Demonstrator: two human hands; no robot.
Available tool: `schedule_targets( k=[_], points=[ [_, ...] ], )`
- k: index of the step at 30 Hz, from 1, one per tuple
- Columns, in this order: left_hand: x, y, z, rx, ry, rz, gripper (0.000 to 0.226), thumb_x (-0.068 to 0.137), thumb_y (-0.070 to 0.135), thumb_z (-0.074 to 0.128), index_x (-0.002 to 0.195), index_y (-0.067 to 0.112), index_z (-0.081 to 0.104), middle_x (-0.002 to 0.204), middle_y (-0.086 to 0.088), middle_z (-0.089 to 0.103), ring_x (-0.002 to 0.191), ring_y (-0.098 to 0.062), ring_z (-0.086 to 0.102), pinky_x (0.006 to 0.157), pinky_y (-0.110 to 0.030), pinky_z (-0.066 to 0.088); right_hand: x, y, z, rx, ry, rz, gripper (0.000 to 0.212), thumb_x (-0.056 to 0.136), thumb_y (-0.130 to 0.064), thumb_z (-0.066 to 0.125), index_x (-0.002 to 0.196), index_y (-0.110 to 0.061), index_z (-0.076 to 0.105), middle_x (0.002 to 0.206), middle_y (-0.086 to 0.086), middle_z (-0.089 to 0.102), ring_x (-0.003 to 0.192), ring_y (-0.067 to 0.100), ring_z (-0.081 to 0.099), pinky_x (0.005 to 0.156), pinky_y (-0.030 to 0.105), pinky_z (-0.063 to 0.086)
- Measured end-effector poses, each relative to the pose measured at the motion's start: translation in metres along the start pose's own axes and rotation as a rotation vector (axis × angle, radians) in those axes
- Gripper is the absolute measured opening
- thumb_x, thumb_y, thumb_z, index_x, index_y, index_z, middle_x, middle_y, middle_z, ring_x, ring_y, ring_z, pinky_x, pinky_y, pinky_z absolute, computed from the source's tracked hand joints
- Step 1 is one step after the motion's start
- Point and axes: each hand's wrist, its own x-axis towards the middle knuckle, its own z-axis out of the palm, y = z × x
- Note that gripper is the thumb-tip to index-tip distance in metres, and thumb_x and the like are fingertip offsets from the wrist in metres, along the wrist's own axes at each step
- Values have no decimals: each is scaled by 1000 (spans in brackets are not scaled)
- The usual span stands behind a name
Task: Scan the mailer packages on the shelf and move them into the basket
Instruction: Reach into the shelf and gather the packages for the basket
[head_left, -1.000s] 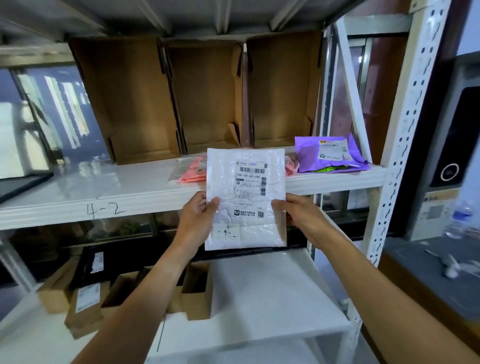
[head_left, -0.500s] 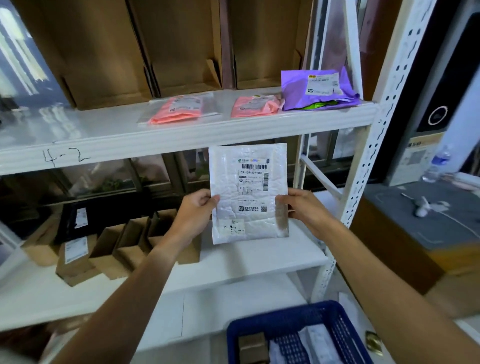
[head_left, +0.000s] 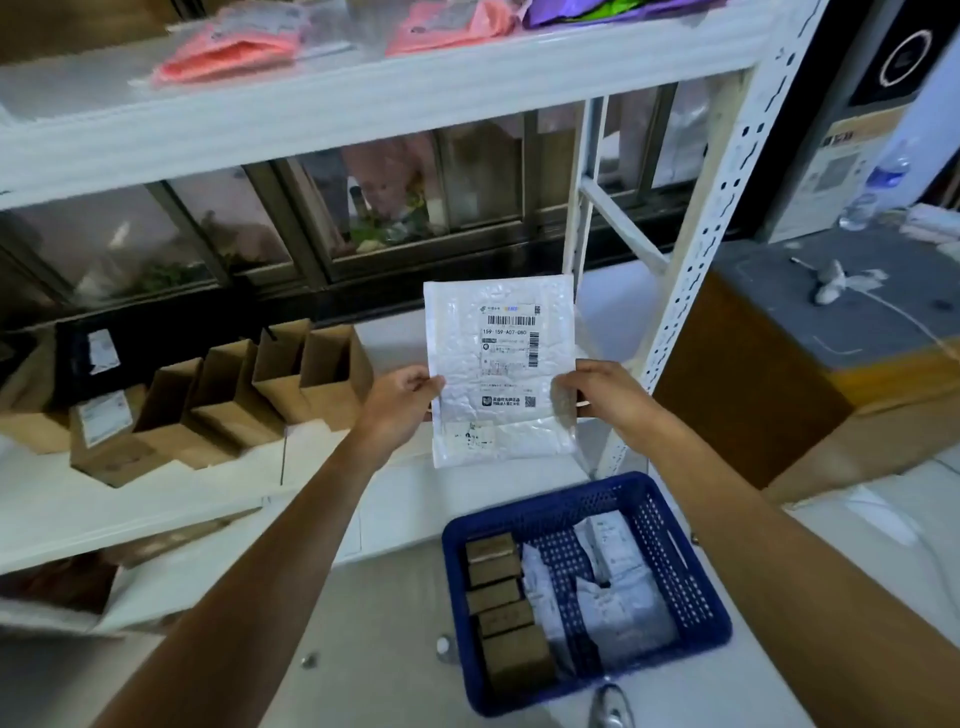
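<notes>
Holds a white mailer (head_left: 501, 371) upright in mid-air, printed label and barcodes facing the camera. Pinches its left edge with the left hand (head_left: 402, 402), thumb on the front, fingers curled behind. Grips its right edge with the right hand (head_left: 602, 395) in the same way, fingers wrapped round the edge, both hands at about the mailer's middle height. Hangs in front of the right end of the lower shelf (head_left: 156, 493), just left of the white perforated post (head_left: 711, 249), and above the far rim of the blue basket (head_left: 545, 503) without touching it.

Stands, as to the basket, on a white surface below the hands, near the foot of the post. Contains a row of small brown boxes (head_left: 501, 608) along its left wall and several pale mailers (head_left: 618, 582) towards its right side, with bare mesh floor between them.

Carries, on the upper shelf (head_left: 363, 98), pink mailers (head_left: 228, 47) close to the front edge and a purple mailer (head_left: 597, 10) at the right end, all cut off by the top of the view. Bears, on the left half of the lower shelf, a row of open cardboard boxes (head_left: 270, 384) side by side, with a labelled box (head_left: 104, 415) nearer the front edge at the left. Includes, right of the post, a brown cabinet with a grey top (head_left: 810, 317) and a water bottle (head_left: 878, 182) beyond its far edge.
</notes>
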Motion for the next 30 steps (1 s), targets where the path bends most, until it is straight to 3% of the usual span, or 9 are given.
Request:
schedule_targets(
  k=[3, 7, 13, 16, 20, 25, 30],
  points=[
    [-3, -15, 15, 15, -13, -48, 16, 98, 16, 62, 98, 4, 72, 92, -6, 74, 77, -14, 69, 63, -16, 56, -3, 17, -4, 16, 21, 61, 14, 90, 0, 54, 80, 2, 64, 78, 22, 60, 72, 29, 55, 61, 30, 52],
    [-4, -37, 37, -28, -87, -128, 17, 97, 17, 63, 96, 2, 73, 91, -7, 73, 81, -18, 70, 74, -26, 59, -7, 44, -14, 46, 74, 124, 12, 93, 0, 53, 89, 3, 64, 86, 21, 59, 76, 26, 54, 51, 20, 49],
    [-3, -58, 68, 4, -147, -197, 18, 97, 15, 63, 95, -2, 70, 90, -10, 69, 80, -24, 68, 79, -32, 58, -5, 88, -31, 70, 142, 195, 24, 96, -7, 56, 107, 11, 66, 90, 18, 65, 81, 26, 60, 64, 29, 50],
    [-5, -66, 87, 48, -191, -211, 20, 97, 15, 62, 94, -4, 68, 87, -7, 68, 77, -21, 68, 83, -36, 58, -9, 112, -42, 86, 178, 244, 16, 94, -9, 56, 99, 0, 69, 82, 13, 65, 75, 24, 60, 63, 29, 47],
    [-10, -69, 112, 62, -239, -216, 18, 98, 10, 59, 85, 9, 72, 75, 5, 72, 68, -12, 70, 66, -20, 58, -23, 135, -54, 117, 188, 277, 13, 92, -3, 52, 88, 3, 63, 73, 18, 60, 63, 24, 56, 54, 27, 45],
    [-12, -74, 141, 68, -268, -236, 15, 98, 9, 59, 94, 4, 72, 84, -3, 73, 62, -6, 70, 56, -14, 53, -38, 157, -69, 148, 186, 312, 19, 90, -1, 49, 81, 6, 64, 69, 21, 57, 56, 24, 54, 57, 30, 45],
    [-11, -73, 163, 29, -256, -259, 14, 97, 9, 60, 92, 10, 73, 82, 1, 74, 66, -8, 71, 59, -16, 53, -43, 168, -89, 171, 205, 357, 17, 93, -3, 50, 96, 6, 65, 85, 22, 61, 77, 27, 58, 70, 32, 48]
  ],
)
